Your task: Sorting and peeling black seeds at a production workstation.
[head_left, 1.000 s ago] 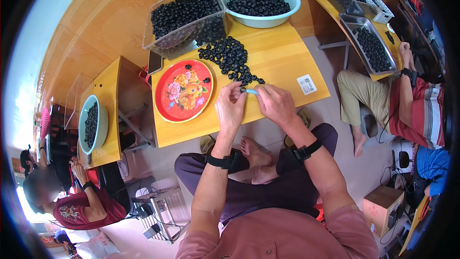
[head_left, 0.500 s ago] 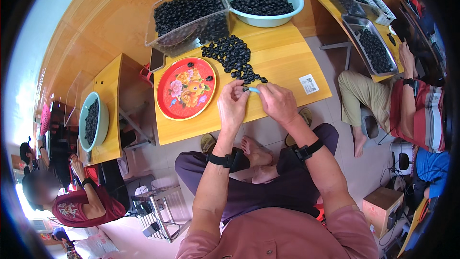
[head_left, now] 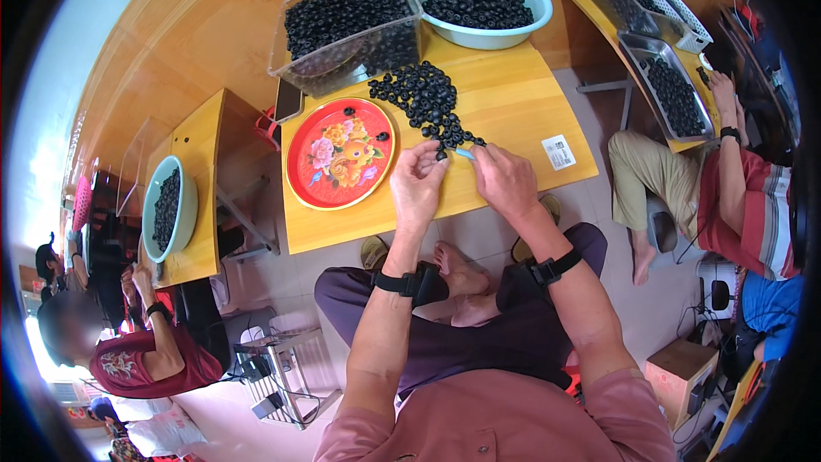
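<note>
Your left hand (head_left: 419,184) has its fingertips pinched together on one small black ring-shaped bead (head_left: 441,154), lifted just off the near end of the loose pile of black beads (head_left: 423,98). Your right hand (head_left: 505,180) is closed on a thin light-blue strip (head_left: 463,153), its tip pointing at the pinch; whether the tip is already inside the bead's hole is too small to tell.

To do this step well: keep the bead's hole turned toward the strip, brace both wrists on the table edge, and let only the right fingers advance. Hold the bead by its rim so the hole stays unblocked.

Left of the grip lies a round red metal tray with a flower print (head_left: 340,152), two stray beads on it. Beyond the grip, past the pile, stand a clear plastic tub full of black beads (head_left: 342,21) and, to its right, a light-blue plastic basin of beads (head_left: 483,4). Right of the grip a small white printed label (head_left: 558,152) lies flat.

Surface: a yellow wooden desk (head_left: 513,103), smooth; beads may roll. Room: a similar desk at far left holds another basin (head_left: 167,210) beside a seated person in red (head_left: 137,359); at right a person in a striped shirt (head_left: 744,197) works by a steel tray of beads (head_left: 676,94).
</note>
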Demonstrator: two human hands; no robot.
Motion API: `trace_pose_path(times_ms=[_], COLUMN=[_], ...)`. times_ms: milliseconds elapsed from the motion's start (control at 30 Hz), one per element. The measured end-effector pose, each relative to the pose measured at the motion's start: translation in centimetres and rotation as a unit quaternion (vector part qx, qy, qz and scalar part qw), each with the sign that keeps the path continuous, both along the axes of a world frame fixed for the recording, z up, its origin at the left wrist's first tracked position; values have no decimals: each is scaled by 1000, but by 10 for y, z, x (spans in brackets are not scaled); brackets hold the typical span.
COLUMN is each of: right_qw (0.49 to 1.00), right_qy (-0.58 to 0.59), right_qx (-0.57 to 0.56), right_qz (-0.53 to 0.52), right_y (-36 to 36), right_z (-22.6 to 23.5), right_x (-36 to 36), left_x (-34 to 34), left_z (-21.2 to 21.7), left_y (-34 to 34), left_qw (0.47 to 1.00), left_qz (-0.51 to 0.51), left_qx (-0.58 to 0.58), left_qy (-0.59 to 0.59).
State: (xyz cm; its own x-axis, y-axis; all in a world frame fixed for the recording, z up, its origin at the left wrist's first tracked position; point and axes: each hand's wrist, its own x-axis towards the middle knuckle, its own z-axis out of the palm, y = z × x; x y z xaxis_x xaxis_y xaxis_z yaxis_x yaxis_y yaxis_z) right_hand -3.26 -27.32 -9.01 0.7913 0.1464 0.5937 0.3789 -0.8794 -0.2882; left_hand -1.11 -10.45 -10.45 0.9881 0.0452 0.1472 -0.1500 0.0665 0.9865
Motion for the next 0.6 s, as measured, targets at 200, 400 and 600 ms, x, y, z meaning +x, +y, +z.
trace_pose_path(times_ms=[200,400,600], right_qw=[1000,1000,999], right_qy=[18,-12,-17], right_qx=[16,11,22], right_qz=[-2,-24,-24], right_y=[1,-1,1], right_z=[-2,0,1], right_x=[-1,-2,0], left_x=[-6,8,24], left_z=[6,45,53], left_y=[6,49,60], left_qw=[992,926,864], left_qz=[50,150,163], left_qx=[103,291,421], left_qy=[-57,-190,-223])
